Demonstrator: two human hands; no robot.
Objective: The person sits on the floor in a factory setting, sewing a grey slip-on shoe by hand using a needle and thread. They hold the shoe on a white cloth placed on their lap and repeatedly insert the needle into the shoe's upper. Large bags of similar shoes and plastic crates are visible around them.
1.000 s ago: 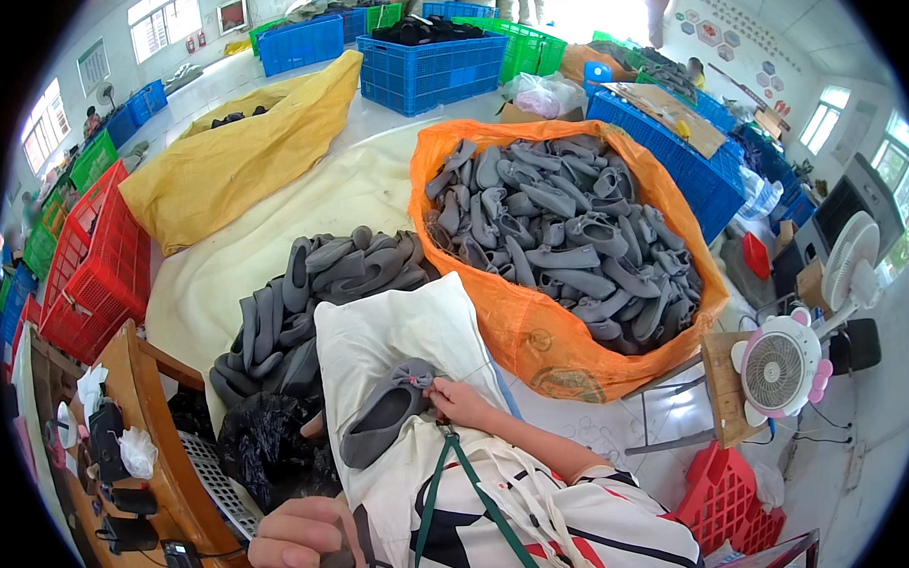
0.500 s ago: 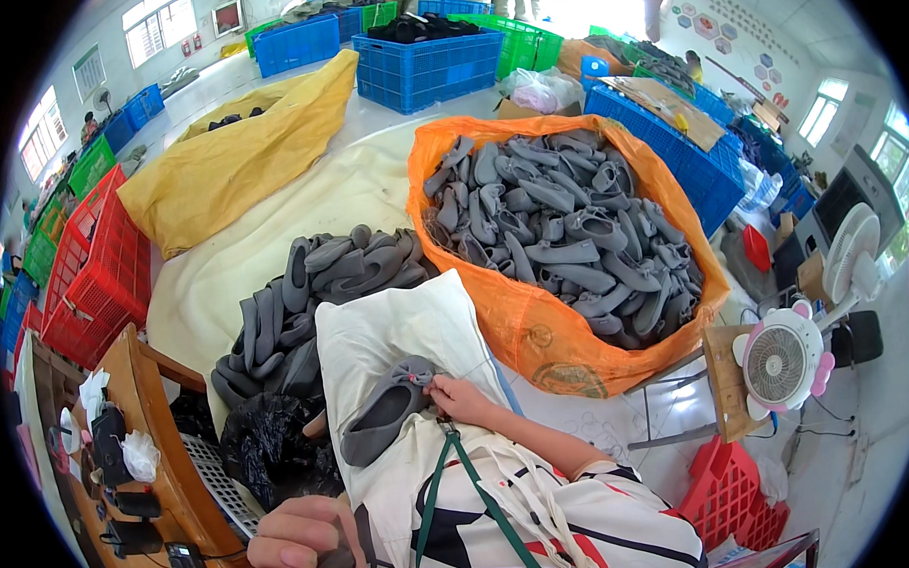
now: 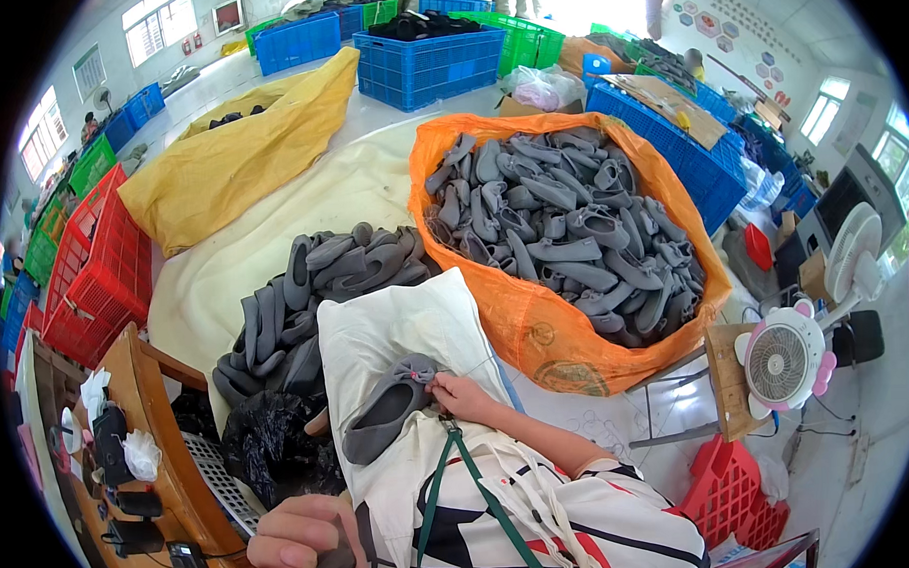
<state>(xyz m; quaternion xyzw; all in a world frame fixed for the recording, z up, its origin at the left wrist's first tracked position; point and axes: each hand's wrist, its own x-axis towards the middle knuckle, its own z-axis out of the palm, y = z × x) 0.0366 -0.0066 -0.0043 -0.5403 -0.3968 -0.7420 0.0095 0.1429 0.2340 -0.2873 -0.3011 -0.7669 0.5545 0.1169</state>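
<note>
A grey slip-on shoe [image 3: 381, 423] with a bow and a small reddish spot at one end lies on a white cushion [image 3: 401, 331] across my lap. My right hand [image 3: 458, 396] is closed at the bow end, its fingertips pinching the shoe's edge by the bow. Close to the camera at the lower edge, my left hand [image 3: 295, 538] has its fingers curled. Something dark grey shows under those fingers, mostly cut off by the frame, and I cannot make out what it is. Beyond the cushion lies a pile of grey shoes [image 3: 344, 260].
An orange sack [image 3: 537, 346] full of grey shoes stands ahead right. Left are a black plastic bag [image 3: 270, 441], a wooden table [image 3: 144, 435] and a red crate [image 3: 99, 276]. A pink-and-white fan [image 3: 780, 361] stands right. Yellow sacking [image 3: 245, 161] and blue crates [image 3: 427, 70] lie farther off.
Almost nothing differs. The whole view has shifted very slightly; both hands and the shoe keep their places.
</note>
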